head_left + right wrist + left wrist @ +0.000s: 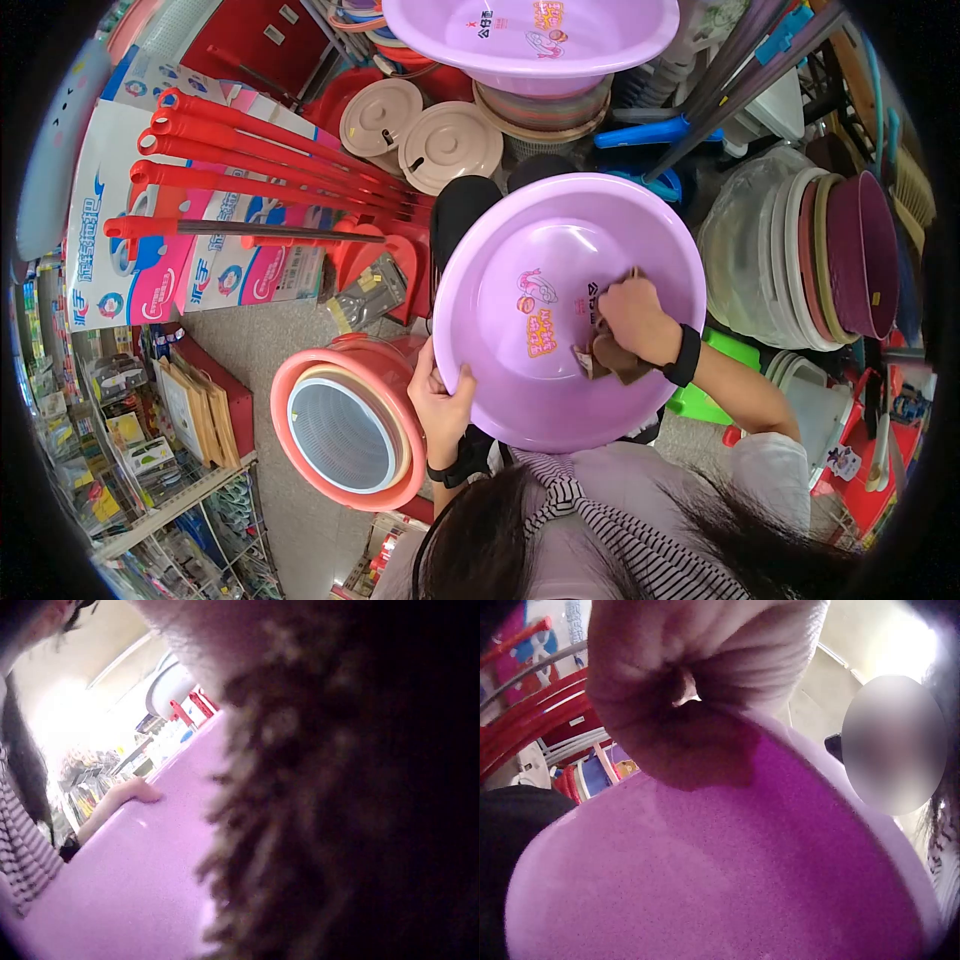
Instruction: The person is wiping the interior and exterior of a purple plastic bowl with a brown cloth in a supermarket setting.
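A purple basin (500,290) with printed orange characters lies tilted over the person's lap in the head view. The left hand (440,400) grips its rim at the lower left, thumb on the inside. In the left wrist view the left hand (697,682) curls over the edge of the purple basin (645,870). Inside the basin, at the right, the right hand (638,318) holds a bunched brown cloth (615,362) against the wall. That shaggy brown cloth (277,802) fills much of the right wrist view, beside the purple basin wall (142,862).
Another purple basin (540,70) stands on a stack ahead. Red handles (240,180) and printed boxes are at the left, nested orange and white baskets (345,435) at the lower left. Stacked basins (860,255) and a green item (715,375) lie to the right.
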Available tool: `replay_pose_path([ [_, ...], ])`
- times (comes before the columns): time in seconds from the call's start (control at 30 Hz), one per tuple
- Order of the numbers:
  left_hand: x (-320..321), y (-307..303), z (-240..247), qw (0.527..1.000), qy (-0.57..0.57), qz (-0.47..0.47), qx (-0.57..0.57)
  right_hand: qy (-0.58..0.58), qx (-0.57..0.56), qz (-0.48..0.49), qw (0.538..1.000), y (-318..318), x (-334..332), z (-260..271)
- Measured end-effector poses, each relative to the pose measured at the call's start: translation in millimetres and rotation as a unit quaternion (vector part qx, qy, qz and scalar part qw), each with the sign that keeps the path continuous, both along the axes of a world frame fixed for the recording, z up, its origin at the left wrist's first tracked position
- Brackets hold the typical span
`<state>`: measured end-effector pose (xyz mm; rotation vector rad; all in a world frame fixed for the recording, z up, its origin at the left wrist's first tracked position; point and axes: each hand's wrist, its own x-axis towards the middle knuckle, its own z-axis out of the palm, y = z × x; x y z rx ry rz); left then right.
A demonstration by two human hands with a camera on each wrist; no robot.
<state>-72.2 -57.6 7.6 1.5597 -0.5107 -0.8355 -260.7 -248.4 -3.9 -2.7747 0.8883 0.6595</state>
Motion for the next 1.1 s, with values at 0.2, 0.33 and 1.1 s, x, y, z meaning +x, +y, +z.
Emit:
replay_pose_path([
  [0.2, 2, -4, -1, 1.000, -0.020, -0.022, 0.005, -0.041, 0.152, 0.108, 0.982, 33, 1, -23],
  [0.33, 3, -5, 1, 0.999, -0.022, -0.022, 0.010, -0.144, 0.305, 0.121, 0.933, 49, 28, -24],
  [1.1, 1, -7, -1, 1.000, -0.013, 0.003, -0.001, -0.364, 0.018, -0.129, 0.922, 19, 40, -20],
])
